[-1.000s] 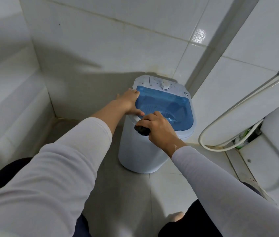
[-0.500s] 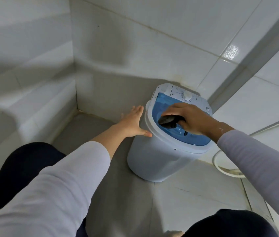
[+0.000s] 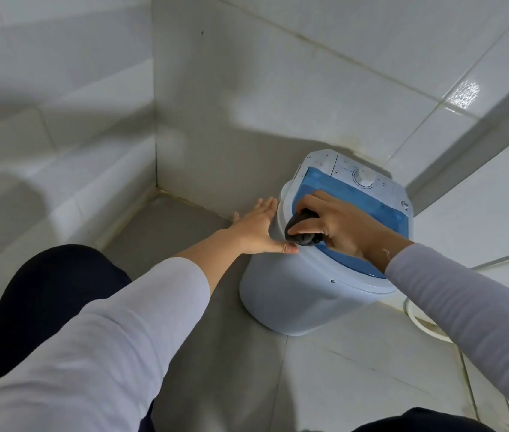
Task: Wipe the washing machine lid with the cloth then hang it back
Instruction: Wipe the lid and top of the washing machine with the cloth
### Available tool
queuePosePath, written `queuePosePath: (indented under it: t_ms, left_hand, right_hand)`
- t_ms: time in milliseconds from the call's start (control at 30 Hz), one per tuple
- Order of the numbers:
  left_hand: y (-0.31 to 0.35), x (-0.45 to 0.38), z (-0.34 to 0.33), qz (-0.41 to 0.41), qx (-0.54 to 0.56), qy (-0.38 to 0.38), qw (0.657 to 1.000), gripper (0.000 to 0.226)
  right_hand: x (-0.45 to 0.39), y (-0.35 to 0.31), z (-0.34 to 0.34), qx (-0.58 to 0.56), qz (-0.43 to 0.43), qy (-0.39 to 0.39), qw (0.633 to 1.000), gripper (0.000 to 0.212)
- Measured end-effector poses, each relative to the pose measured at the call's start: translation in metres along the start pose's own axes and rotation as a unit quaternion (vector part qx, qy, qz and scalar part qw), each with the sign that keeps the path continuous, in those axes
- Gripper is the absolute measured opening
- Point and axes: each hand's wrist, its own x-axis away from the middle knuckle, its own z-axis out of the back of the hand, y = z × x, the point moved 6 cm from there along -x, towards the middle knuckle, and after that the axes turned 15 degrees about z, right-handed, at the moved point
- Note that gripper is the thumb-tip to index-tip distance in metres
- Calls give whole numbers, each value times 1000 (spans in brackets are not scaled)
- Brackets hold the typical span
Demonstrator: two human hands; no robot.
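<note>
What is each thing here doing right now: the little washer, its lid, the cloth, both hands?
Washing machine: upright on the floor, in a tiled corner.
Blue lid: closed.
Dark cloth: bunched, pressed on the lid's near-left edge.
Right hand: gripping the cloth.
Left hand: open, flat against the machine's side.
Hose: lying on the floor.

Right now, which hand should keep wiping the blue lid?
The right hand. It already grips the dark cloth, bunched against the near-left edge of the blue lid. The left hand lies flat and open against the washing machine's side, probably steadying it, and holds nothing.
</note>
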Motion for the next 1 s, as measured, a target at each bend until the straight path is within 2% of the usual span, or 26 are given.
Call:
queuePosePath:
  t_ms: [333, 500, 633, 800, 867, 1000]
  left_hand:
    - [-1, -3, -2, -7, -36, 2, 999, 121]
    - [-1, -2, -1, -6, -44, -4, 999, 122]
    - [0, 0, 4, -3, -57, -21, 998, 117]
    - [-3, -6, 32, 9, -48, -25, 999, 103]
    - [-3, -13, 43, 10, -45, -16, 999, 102]
    - [6, -20, 57, 4, -33, -11, 999, 101]
  right_hand:
    - [-22, 38, -6, 43, -58, 25, 997, 55]
    - [-28, 65, -7, 73, -94, -5, 993, 49]
    - [-32, 85, -4, 49, -148, -16, 988, 42]
    - [-14, 115, 20, 2, -275, 80, 958, 48]
    - [-13, 118, 29, -10, -275, 68, 959, 48]
    - [-22, 106, 34, -48, -218, 43, 974, 54]
